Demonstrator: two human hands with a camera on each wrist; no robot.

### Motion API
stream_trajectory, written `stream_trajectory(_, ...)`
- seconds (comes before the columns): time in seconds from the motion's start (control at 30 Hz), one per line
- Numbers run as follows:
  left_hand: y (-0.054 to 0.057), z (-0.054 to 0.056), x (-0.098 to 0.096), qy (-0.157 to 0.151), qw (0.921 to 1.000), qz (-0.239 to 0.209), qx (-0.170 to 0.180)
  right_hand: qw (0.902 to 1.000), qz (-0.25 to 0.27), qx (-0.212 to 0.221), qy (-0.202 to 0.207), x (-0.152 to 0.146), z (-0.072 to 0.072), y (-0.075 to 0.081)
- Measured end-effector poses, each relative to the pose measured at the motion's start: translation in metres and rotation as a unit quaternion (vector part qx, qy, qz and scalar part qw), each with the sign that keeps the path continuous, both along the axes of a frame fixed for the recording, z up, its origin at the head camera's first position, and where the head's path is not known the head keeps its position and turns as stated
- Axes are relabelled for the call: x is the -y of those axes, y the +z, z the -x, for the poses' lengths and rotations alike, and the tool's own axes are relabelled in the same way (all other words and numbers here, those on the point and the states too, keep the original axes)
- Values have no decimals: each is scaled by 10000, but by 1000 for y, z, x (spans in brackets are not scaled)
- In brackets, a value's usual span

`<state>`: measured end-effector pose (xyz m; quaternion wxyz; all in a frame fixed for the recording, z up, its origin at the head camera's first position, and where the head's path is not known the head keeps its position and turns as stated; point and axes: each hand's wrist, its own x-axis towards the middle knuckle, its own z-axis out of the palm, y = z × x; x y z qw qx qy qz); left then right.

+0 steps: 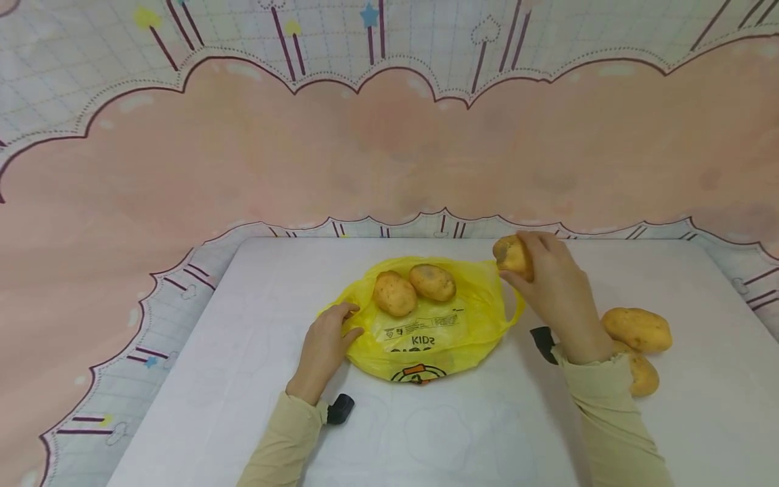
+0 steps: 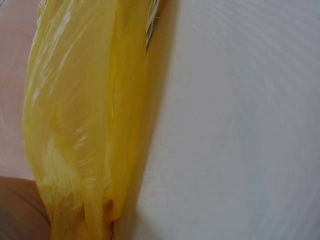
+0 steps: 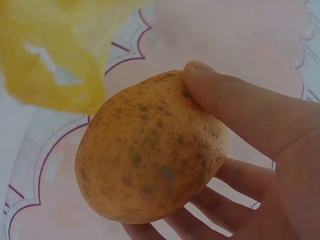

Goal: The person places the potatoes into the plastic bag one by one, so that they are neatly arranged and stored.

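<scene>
A yellow plastic bag [image 1: 450, 338] lies spread on the white table with its mouth open, two potatoes [image 1: 394, 293] inside it. At the bag's left edge my left hand [image 1: 322, 345] pinches the plastic between thumb and fingers. The left wrist view is mostly filled by the bag's side [image 2: 80, 120]. Raised past the bag's right end, my right hand [image 1: 556, 284] grips another potato [image 1: 511, 257]. In the right wrist view this potato [image 3: 150, 150] shows dark specks, with the thumb on top and the fingers beneath.
Two more potatoes [image 1: 639, 329] lie on the table to the right, partly behind the right forearm. One bag handle [image 1: 517, 310] loops out below the right hand. A patterned cloth backdrop [image 1: 389, 155] rises behind the table [image 1: 243, 291].
</scene>
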<state>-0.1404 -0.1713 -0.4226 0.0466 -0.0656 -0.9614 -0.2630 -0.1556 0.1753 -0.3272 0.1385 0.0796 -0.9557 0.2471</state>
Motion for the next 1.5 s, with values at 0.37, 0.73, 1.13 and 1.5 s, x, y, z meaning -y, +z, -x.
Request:
stream_trajectory(0.37, -2, -1, 1, 7, 10000, 21, -35, 9995, -66, 145, 276, 7, -3, 1)
stream_trajectory(0.73, -3, -2, 1, 13, 10000, 42, -39, 9953, -83, 673, 688, 19, -5, 2)
stream_trajectory(1.13, -5, -1, 1, 40, 10000, 42, 21, 9918, -215, 617, 1101, 37, -9, -7)
stream_trajectory(1.5, -7, -1, 1, 41, 10000, 33, -5, 9899, -301, 511, 1291, 50, -11, -13)
